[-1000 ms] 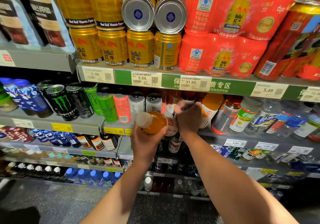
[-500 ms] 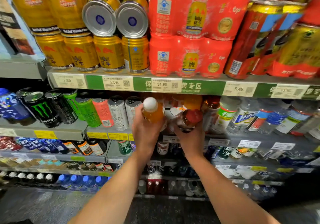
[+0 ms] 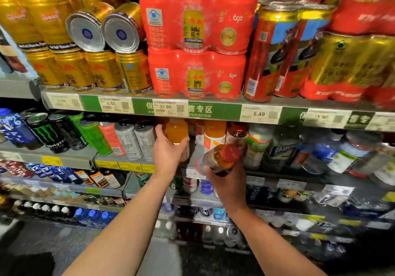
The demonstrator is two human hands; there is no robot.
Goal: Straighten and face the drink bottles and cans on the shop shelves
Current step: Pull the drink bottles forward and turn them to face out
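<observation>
My left hand grips an orange drink bottle that stands upright on the second shelf, just right of the silver cans. My right hand holds a red-capped bottle of amber drink tilted toward me, in front of the shelf edge. More orange bottles stand behind it. Gold cans line the top shelf, and two cans lie on their sides on top of them.
Red multipacks fill the top shelf's middle, with red and gold packs to the right. Black and green Monster cans stand at the left, clear water bottles at the right. Lower shelves hold small bottles. The dark floor lies below.
My left hand has stood the orange bottle upright and pushed it back onto the shelf. My right hand has drawn the red-capped bottle out and down toward me. The view shifted right.
</observation>
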